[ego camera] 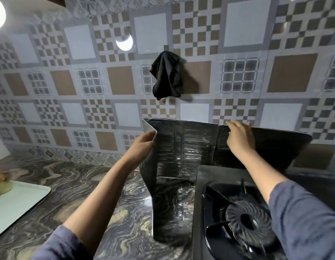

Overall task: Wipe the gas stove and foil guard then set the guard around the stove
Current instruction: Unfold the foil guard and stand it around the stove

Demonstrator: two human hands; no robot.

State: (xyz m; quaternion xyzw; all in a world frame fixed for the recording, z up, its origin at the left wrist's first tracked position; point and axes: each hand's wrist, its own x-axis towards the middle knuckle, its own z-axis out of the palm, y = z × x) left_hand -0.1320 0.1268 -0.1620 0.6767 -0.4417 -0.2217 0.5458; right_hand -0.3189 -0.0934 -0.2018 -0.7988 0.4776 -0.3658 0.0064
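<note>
The folding foil guard (183, 152) stands upright on the counter, wrapping the left and back sides of the gas stove (215, 186). My left hand (142, 147) grips the top edge of the guard's left panel. My right hand (238, 136) holds the top edge of the back panel, near its fold. The stove's black burner (247, 220) and pan support show at the lower right, partly hidden by my right sleeve. The guard's right panel runs dark behind my right arm.
A dark cloth (167, 74) hangs from a hook on the patterned tile wall above the guard. A white tray (16, 201) lies on the marbled counter (87, 186) at the left, with something yellowish on its far corner.
</note>
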